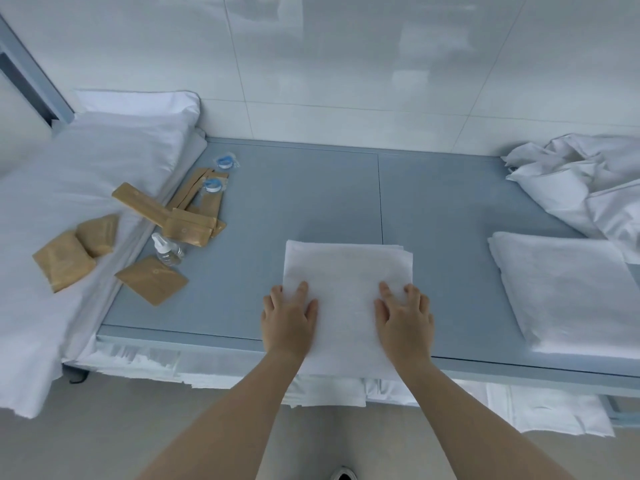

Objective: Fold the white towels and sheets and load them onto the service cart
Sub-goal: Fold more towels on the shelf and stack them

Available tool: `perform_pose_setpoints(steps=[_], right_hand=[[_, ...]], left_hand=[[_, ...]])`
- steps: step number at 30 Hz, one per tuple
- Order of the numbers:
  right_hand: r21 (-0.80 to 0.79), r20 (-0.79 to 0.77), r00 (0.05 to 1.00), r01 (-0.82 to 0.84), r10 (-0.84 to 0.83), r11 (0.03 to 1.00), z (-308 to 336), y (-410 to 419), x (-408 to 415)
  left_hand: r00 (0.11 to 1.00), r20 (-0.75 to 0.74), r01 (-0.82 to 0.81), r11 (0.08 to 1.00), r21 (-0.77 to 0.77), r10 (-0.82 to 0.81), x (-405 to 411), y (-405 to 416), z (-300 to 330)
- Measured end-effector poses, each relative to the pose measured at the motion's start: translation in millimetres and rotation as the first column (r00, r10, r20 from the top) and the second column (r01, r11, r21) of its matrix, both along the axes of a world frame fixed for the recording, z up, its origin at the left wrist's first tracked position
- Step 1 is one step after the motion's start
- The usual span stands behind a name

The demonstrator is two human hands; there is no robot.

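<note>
White folded towel [347,271] lies on the blue-grey platform [277,188], left hand [288,315] and right hand [404,315] apparently pressing flat.

Under my palms: towel [346,289], nubbly white terry cloth. Counter [294,202] matt blue-grey, smooth. Wall tiles [346,64] glossy.

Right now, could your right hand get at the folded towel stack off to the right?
Probably yes. The right hand lies flat on the small towel and holds nothing, and only bare blue table lies between it and the folded towel stack.
</note>
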State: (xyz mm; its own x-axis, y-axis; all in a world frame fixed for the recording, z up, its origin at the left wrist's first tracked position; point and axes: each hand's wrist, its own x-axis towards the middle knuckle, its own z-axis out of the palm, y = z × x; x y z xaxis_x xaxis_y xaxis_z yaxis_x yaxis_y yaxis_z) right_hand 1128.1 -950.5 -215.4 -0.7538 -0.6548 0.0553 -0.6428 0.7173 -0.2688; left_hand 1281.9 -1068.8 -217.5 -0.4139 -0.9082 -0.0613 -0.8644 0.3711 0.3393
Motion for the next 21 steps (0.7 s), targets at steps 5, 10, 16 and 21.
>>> perform_pose_setpoints(steps=[5, 10, 16, 21], right_hand=[[0.068, 0.056, 0.995, 0.077, -0.081, 0.995, 0.5, 18.5, 23.7], [0.107, 0.085, 0.989, 0.115, -0.124, 0.988, 1.6, 37.7, 46.1], [0.1, 0.124, 0.98, 0.143, -0.155, 0.985, 1.4, 48.4, 66.2], [-0.019, 0.193, 0.971, 0.147, -0.14, 0.989, 2.6, 59.7, 81.5]], left_hand=[[0.995, 0.096, 0.026, 0.994, 0.104, -0.036, 14.3, 11.4, 6.9], [0.989, 0.068, 0.114, 0.975, 0.192, -0.129, 37.2, 12.5, 13.8], [0.981, 0.044, 0.17, 0.95, 0.262, -0.188, 56.5, 15.3, 22.0], [0.98, 0.008, 0.189, 0.932, 0.311, -0.201, 69.4, 19.0, 26.4]])
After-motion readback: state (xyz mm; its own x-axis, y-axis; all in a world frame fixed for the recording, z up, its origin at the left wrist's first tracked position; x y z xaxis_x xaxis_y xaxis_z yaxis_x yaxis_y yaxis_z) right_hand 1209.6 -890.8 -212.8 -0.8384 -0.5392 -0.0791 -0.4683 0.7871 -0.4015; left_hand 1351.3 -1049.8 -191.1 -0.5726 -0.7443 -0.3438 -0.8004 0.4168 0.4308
